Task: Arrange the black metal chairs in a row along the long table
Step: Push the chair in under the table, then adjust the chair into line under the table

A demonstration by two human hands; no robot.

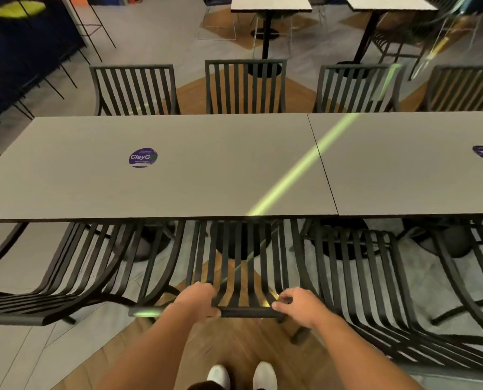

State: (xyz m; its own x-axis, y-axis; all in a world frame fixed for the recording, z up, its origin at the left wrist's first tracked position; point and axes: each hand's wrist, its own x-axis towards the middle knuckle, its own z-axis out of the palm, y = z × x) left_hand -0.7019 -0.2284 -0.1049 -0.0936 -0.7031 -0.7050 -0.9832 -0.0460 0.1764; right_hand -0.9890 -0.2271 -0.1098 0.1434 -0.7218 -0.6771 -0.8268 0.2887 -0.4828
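I hold the middle black chair [239, 266] by its top rail, left hand [198, 301] and right hand [296, 305] both wrapped around the bar, likely to square its seat under the long table [156, 187], between neighbouring chairs [65, 277] already tucked alongside.

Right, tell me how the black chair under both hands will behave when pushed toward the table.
The chair is slatted metal, so it probably stays rigid, not flexing. With the left hand and right hand high on its top rail, it may tip forward if the legs catch. It likely scrapes rather than glides.
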